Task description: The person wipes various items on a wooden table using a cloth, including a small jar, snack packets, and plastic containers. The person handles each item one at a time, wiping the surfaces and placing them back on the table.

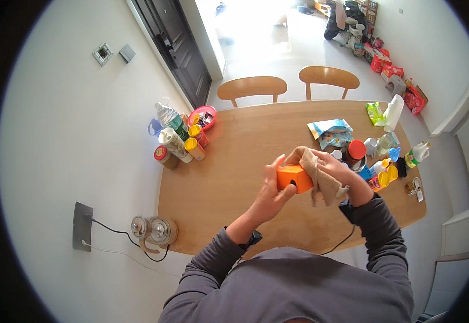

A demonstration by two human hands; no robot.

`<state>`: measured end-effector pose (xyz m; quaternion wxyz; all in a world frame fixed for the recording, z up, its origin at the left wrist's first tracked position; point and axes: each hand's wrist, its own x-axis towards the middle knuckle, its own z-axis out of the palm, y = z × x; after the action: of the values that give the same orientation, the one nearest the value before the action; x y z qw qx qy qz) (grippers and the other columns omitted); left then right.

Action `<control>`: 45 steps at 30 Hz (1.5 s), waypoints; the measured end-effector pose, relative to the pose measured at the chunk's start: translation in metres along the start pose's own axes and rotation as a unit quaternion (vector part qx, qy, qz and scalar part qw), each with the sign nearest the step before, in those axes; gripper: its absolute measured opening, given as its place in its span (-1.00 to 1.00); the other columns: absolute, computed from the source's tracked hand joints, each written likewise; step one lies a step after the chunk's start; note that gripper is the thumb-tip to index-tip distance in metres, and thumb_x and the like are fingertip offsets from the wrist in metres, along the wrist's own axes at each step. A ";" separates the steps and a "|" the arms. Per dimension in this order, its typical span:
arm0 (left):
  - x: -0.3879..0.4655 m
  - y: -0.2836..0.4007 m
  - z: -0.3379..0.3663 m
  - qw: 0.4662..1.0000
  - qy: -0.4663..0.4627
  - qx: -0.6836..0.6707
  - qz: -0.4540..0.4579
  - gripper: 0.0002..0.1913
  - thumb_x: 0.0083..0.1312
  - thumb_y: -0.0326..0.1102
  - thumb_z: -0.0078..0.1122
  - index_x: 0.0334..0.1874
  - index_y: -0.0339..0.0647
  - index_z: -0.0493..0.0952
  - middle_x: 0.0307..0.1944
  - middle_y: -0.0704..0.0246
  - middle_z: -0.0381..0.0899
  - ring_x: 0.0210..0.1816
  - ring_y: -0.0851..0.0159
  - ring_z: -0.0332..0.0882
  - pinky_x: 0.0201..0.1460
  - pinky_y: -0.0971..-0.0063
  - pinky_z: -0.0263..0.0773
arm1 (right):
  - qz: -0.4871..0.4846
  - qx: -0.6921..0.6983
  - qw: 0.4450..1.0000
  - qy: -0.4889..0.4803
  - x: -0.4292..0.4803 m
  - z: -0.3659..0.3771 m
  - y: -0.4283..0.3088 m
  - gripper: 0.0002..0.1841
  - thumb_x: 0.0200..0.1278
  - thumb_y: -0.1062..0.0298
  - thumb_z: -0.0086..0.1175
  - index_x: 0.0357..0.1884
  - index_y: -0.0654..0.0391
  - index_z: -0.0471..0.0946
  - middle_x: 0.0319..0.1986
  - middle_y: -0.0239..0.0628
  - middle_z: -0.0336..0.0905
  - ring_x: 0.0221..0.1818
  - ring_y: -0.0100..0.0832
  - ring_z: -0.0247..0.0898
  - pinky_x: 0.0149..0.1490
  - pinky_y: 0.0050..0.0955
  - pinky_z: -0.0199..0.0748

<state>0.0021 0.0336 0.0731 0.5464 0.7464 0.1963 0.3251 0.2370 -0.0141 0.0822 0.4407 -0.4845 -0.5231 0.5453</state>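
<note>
Above the middle of the wooden table (214,202), my left hand (272,194) grips an orange box (293,177) from its left side, the thumb beside a dark round spot on the near face. My right hand (333,166) holds a tan cloth (319,177) against the box's right side, with part of the cloth hanging down toward me. Beyond my right hand lie blue-and-white plastic packets (333,133). A jar with a red lid (356,150) stands close to that hand, partly hidden by it.
Bottles and yellow-lidded containers (383,179) crowd the table's right side, near a white roll (393,113). At the left stand a plastic bottle (172,119), jars and a pink basket (214,121). A glass kettle (163,231) is at the near left. Two chairs (252,86) stand across the table.
</note>
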 end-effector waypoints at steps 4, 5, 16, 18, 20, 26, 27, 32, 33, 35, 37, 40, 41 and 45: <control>0.007 0.000 0.018 0.992 -0.080 -0.090 -0.020 -0.33 0.41 -0.31 0.19 0.50 -0.22 0.09 0.17 0.19 0.22 0.22 0.21 0.32 0.24 0.36 0.41 | 0.040 -0.138 0.990 -0.009 -0.035 -0.016 -0.042 -0.47 0.34 0.26 0.10 0.31 0.20 0.34 -0.01 -0.24 0.56 0.04 -0.49 0.44 0.15 -0.46 0.43; 0.008 0.000 0.022 0.988 -0.103 -0.106 -0.038 -0.34 0.41 -0.31 0.18 0.49 -0.21 0.11 0.15 0.20 0.23 0.23 0.22 0.32 0.23 0.37 0.42 | 0.034 -0.155 0.987 0.009 -0.041 -0.015 -0.047 -0.48 0.33 0.27 0.11 0.30 0.20 0.35 -0.02 -0.24 0.56 0.04 -0.48 0.44 0.16 -0.46 0.43; 0.009 0.000 0.028 0.999 -0.046 -0.004 0.025 -0.31 0.25 -0.54 0.35 0.40 -0.23 0.22 0.19 0.31 0.20 0.25 0.29 0.35 0.26 0.39 0.53 | -0.149 0.041 0.964 0.218 -0.054 0.049 -0.021 -0.16 -0.01 0.48 0.40 0.37 0.10 0.23 0.21 -0.26 0.37 0.29 -0.39 0.29 0.38 -0.37 0.25; 0.004 0.000 0.025 0.998 -0.020 -0.056 0.012 -0.32 0.22 -0.51 0.39 0.36 -0.23 0.25 0.16 0.23 0.27 0.20 0.24 0.39 0.21 0.40 0.51 | -0.156 0.025 0.970 0.185 -0.051 0.046 -0.019 -0.16 0.00 0.46 0.41 0.37 0.10 0.23 0.22 -0.27 0.37 0.28 -0.39 0.29 0.38 -0.37 0.25; 0.000 -0.003 0.022 0.991 -0.014 -0.134 -0.011 -0.35 0.23 -0.49 0.38 0.34 -0.25 0.26 0.15 0.20 0.32 0.17 0.24 0.42 0.19 0.39 0.50 | -0.145 0.065 0.978 0.136 -0.048 0.039 -0.014 -0.17 0.00 0.44 0.42 0.36 0.11 0.26 0.22 -0.27 0.37 0.28 -0.41 0.29 0.38 -0.39 0.25; 0.005 -0.022 0.005 0.981 0.023 -0.183 -0.057 -0.45 0.37 -0.47 0.24 0.33 -0.30 0.21 0.16 0.22 0.41 0.12 0.33 0.45 0.15 0.43 0.49 | -0.176 0.075 0.961 0.201 -0.011 0.048 0.013 -0.31 0.22 0.42 0.29 0.36 0.10 0.21 0.14 -0.30 0.40 0.18 -0.43 0.36 0.27 -0.42 0.38; 0.007 -0.026 0.001 0.984 0.031 -0.158 -0.069 -0.47 0.38 -0.46 0.22 0.33 -0.30 0.21 0.15 0.22 0.42 0.12 0.34 0.45 0.14 0.44 0.48 | -0.213 -0.047 0.952 0.214 -0.006 0.056 0.016 -0.26 0.17 0.43 0.32 0.36 0.09 0.18 0.14 -0.28 0.40 0.19 -0.41 0.35 0.29 -0.39 0.36; 0.000 -0.027 0.002 0.990 0.066 -0.110 -0.061 -0.48 0.38 -0.46 0.23 0.31 -0.30 0.22 0.11 0.25 0.46 0.10 0.39 0.45 0.12 0.48 0.44 | -0.154 0.068 0.962 0.215 0.000 0.071 0.010 -0.36 0.15 0.48 0.33 0.25 0.12 0.26 0.07 -0.24 0.46 0.13 -0.44 0.40 0.23 -0.41 0.42; -0.004 -0.026 0.003 0.986 0.068 -0.135 -0.067 -0.49 0.37 -0.47 0.23 0.31 -0.29 0.23 0.11 0.25 0.46 0.09 0.39 0.45 0.13 0.48 0.44 | -0.160 0.067 0.959 0.223 0.001 0.072 0.009 -0.41 0.17 0.49 0.31 0.22 0.13 0.29 0.04 -0.25 0.49 0.11 -0.45 0.43 0.20 -0.43 0.45; -0.006 -0.025 0.005 0.983 0.071 -0.159 -0.060 -0.49 0.37 -0.48 0.24 0.30 -0.29 0.23 0.12 0.25 0.45 0.08 0.39 0.47 0.14 0.49 0.44 | -0.165 0.073 0.947 0.267 0.004 0.070 0.010 -0.56 0.24 0.52 0.25 0.13 0.17 0.37 -0.04 -0.30 0.54 0.03 -0.51 0.47 0.12 -0.49 0.49; -0.006 -0.026 0.006 0.983 0.078 -0.162 -0.036 -0.48 0.37 -0.48 0.24 0.30 -0.28 0.22 0.13 0.25 0.44 0.07 0.39 0.49 0.14 0.49 0.45 | -0.175 0.096 0.931 0.306 0.007 0.068 0.016 -0.67 0.29 0.55 0.18 0.07 0.19 0.42 -0.10 -0.34 0.57 -0.04 -0.56 0.50 0.06 -0.53 0.51; -0.007 -0.029 0.005 0.979 0.051 -0.194 -0.029 -0.46 0.38 -0.47 0.23 0.32 -0.26 0.18 0.14 0.25 0.43 0.10 0.37 0.50 0.16 0.46 0.47 | -0.202 0.152 0.906 0.338 0.012 0.061 0.027 -0.79 0.38 0.56 0.09 0.02 0.19 0.47 -0.13 -0.40 0.59 -0.10 -0.61 0.51 0.00 -0.58 0.52; -0.008 -0.030 0.004 0.979 0.045 -0.198 -0.028 -0.46 0.39 -0.47 0.22 0.32 -0.26 0.17 0.15 0.25 0.42 0.12 0.36 0.50 0.17 0.44 0.47 | -0.203 0.159 0.908 0.329 0.013 0.059 0.030 -0.78 0.40 0.51 0.10 0.04 0.18 0.46 -0.12 -0.39 0.58 -0.10 -0.60 0.52 0.00 -0.57 0.52; -0.011 -0.038 0.001 0.976 0.015 -0.218 -0.018 -0.46 0.39 -0.46 0.22 0.33 -0.25 0.17 0.16 0.27 0.41 0.17 0.35 0.46 0.21 0.38 0.45 | -0.149 0.272 0.922 0.231 0.009 0.052 0.037 -0.68 0.45 0.30 0.09 0.16 0.15 0.42 -0.05 -0.36 0.55 -0.06 -0.56 0.51 -0.01 -0.54 0.53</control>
<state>-0.0026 0.0376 0.0340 0.6988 0.6006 0.1424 0.3616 0.1852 -0.0148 0.0438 0.7405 -0.3745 -0.3046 0.4676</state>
